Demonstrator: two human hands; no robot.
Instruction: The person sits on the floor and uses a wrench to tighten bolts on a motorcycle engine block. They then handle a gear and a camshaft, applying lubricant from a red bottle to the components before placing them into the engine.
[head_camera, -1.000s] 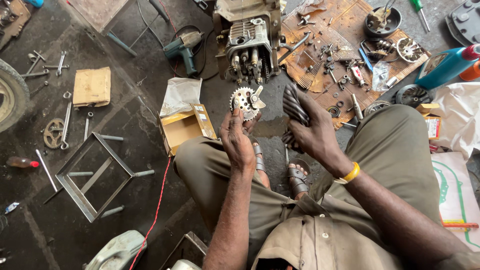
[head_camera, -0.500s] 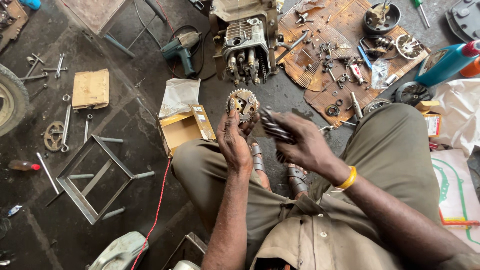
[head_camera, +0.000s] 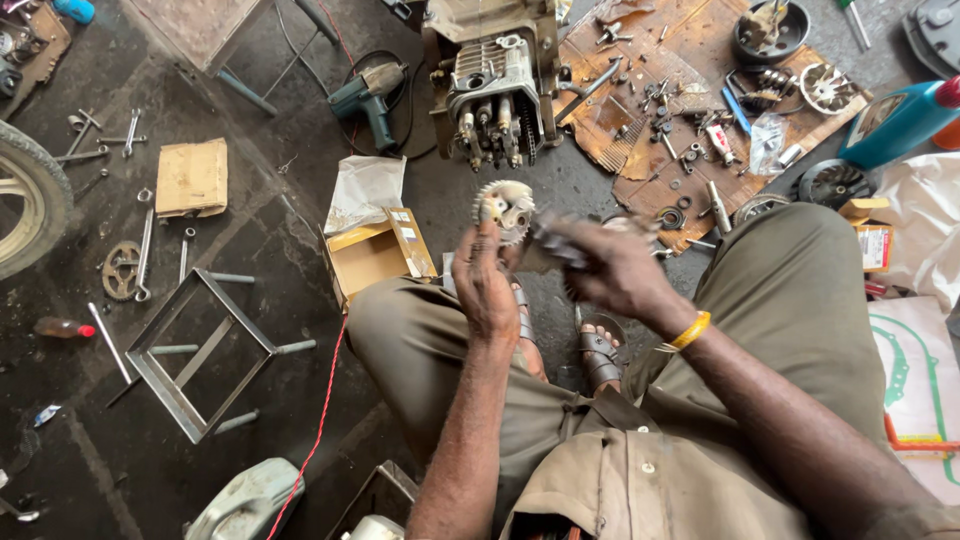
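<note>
Left hand (head_camera: 487, 285) grips a toothed gear (head_camera: 503, 208), held upright. Right hand (head_camera: 612, 268) sits just right of it, closed around a blurry dark part (head_camera: 553, 243) pointing at the gear.

- Dark, oil-stained concrete floor (head_camera: 280, 250), cracked in places, lit by flat daylight.
- Brown cardboard sheet (head_camera: 690, 40) spread at the far right, strewn with small metal parts.
- Grey metal frame (head_camera: 200, 350) lying flat at left, spanners (head_camera: 145, 240) scattered beside it.
- Tyre (head_camera: 25, 210) at the left edge.
</note>
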